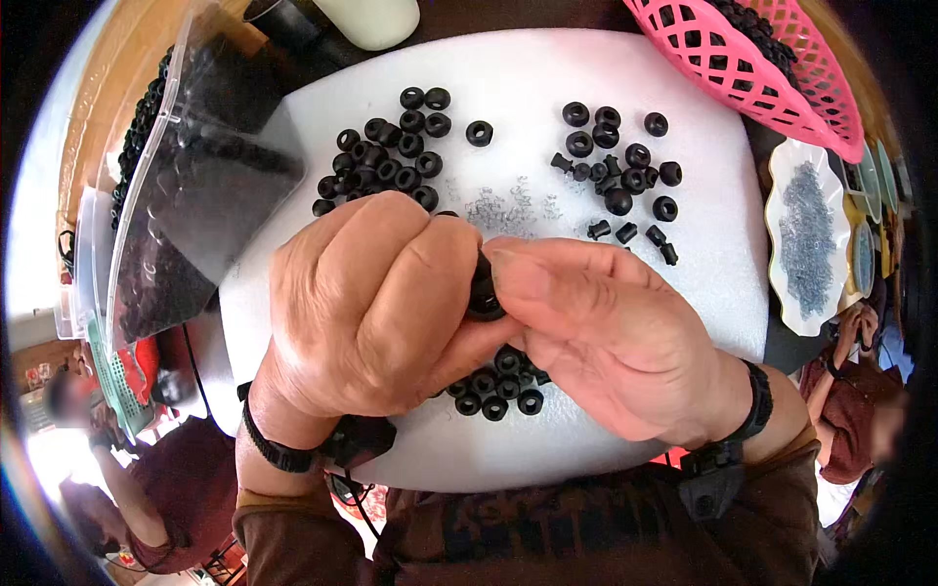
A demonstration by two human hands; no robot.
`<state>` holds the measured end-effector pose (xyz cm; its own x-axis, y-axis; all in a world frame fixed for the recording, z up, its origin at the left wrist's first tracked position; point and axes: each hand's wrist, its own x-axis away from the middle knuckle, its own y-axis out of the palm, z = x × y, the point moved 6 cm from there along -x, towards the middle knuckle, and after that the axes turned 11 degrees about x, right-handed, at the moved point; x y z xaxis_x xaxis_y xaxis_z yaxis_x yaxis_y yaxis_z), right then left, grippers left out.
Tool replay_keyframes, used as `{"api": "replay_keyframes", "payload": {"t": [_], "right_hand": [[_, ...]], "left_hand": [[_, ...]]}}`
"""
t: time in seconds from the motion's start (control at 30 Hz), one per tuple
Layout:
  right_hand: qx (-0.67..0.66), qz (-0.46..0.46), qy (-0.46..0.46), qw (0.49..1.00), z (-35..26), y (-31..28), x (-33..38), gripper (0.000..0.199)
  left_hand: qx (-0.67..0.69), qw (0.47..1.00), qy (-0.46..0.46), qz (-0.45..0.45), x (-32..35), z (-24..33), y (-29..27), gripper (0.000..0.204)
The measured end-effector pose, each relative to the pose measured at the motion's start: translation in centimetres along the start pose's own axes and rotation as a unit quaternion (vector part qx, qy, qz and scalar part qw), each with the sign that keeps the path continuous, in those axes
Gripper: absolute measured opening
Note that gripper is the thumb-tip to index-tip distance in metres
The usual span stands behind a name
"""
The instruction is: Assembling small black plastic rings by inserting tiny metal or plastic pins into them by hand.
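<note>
Both hands meet over the middle of a white padded surface. A black rounded part with a hollow is pinched between my left hand and my right hand. My left fingers curl around it from the left; my right thumb and fingertips press together at its right side, hiding much of it. Behind my left hand lies a cluster of black hollow round parts. More of these lie below the hands. Tiny pale pieces, perhaps small springs, are scattered beyond the fingers.
Black round parts and small spool-shaped plugs lie at the far right. A pink lattice basket holds black parts; a white scalloped dish holds pale tiny pieces. Left stands a transparent bin. People sit at both sides.
</note>
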<state>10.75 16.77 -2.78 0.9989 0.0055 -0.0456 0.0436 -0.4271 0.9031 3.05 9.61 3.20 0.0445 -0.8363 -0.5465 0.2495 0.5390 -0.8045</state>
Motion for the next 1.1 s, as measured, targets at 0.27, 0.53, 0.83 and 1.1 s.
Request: {"api": "replay_keyframes", "payload": {"t": [0.27,0.53,0.83,1.1], "right_hand": [[0.015,0.049,0.058,0.997,-0.2,0.5,0.3,0.036],[0.057,0.069,0.069,0.994,-0.6,1.1,-0.2,0.038],[0.079,0.03,0.052,0.995,-0.5,1.2,-0.2,0.032],[0.154,0.063,0.079,0.983,-0.2,1.3,-0.1,0.032]], "left_hand": [[-0.052,0.999,-0.006,-0.005,0.2,0.8,-0.2,0.035],[0.047,0.997,-0.051,-0.025,-0.1,-0.2,-0.2,0.039],[0.04,0.999,0.009,-0.004,0.0,0.1,-1.0,0.041],[-0.052,0.998,0.041,0.008,0.6,1.5,-1.3,0.043]]}}
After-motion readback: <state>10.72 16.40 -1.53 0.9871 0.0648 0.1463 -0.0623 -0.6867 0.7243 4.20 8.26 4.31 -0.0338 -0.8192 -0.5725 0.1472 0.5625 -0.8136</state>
